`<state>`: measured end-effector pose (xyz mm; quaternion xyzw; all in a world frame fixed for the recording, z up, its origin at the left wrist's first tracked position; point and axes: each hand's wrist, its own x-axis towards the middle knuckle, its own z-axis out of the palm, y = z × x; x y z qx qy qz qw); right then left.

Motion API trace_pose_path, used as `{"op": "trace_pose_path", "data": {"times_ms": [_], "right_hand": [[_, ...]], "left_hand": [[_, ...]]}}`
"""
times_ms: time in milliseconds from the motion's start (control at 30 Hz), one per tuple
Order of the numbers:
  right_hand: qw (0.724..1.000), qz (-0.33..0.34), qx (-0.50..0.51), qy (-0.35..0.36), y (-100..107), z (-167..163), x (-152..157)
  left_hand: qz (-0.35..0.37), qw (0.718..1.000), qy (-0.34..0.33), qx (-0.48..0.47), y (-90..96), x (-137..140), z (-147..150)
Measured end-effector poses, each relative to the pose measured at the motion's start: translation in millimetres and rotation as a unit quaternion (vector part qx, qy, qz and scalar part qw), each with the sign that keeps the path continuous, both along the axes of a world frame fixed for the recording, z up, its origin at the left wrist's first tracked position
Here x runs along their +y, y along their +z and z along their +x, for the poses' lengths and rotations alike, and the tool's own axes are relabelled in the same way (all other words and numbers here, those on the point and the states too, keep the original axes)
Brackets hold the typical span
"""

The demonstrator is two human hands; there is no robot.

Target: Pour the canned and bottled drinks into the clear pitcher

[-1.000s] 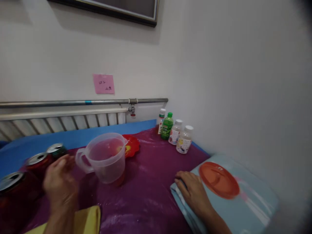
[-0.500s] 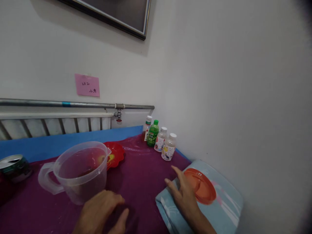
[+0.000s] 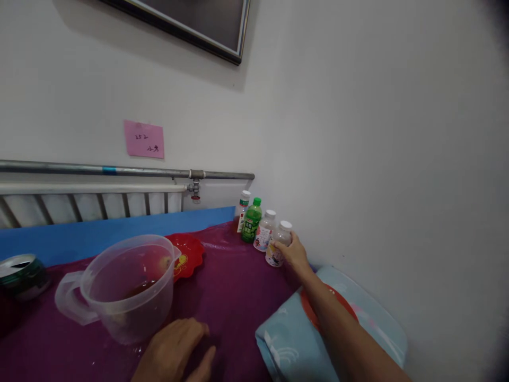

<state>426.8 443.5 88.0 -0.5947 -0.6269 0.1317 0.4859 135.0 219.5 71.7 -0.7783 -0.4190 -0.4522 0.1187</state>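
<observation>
My right hand point(image 3: 293, 253) is wrapped round the nearest white-capped bottle point(image 3: 274, 255), which stands upright at the end of a row of bottles. Beside that one is another white-capped bottle point(image 3: 263, 236), then a green bottle point(image 3: 251, 223) and a slimmer bottle point(image 3: 241, 212) with a white cap. My left hand point(image 3: 178, 345) is low in the view with thumb and fingers apart, holding nothing. Just behind it stands a clear plastic measuring jug point(image 3: 131, 313) with some brownish liquid inside. A red scalloped plate point(image 3: 193, 254) lies partly hidden behind the jug.
A green can point(image 3: 24, 278) is at the far left on the purple tablecloth point(image 3: 230, 302). At the right, a folded light-blue cloth point(image 3: 290, 339) bears an orange-red lid-like disc point(image 3: 344, 303), half covered by my forearm. Walls, a radiator point(image 3: 87, 209) and a pipe point(image 3: 159, 172) bound the table.
My right hand has moved forward from above the blue cloth and closed round the nearest white-capped bottle. My left hand has shifted slightly to the right, still open.
</observation>
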Motion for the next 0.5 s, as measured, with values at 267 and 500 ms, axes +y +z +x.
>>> {"op": "trace_pose_path", "data": {"times_ms": [267,500], "right_hand": [[0.999,-0.041,-0.004,-0.02,30.6,-34.0,-66.0],[0.975,-0.072,0.115,0.176,64.7,-77.0,-173.6]], "left_hand": [[-0.06,0.996,-0.026,-0.063,-9.8,1.6,0.3],[-0.319,0.913,-0.061,-0.248,-6.0,0.7,0.0]]}}
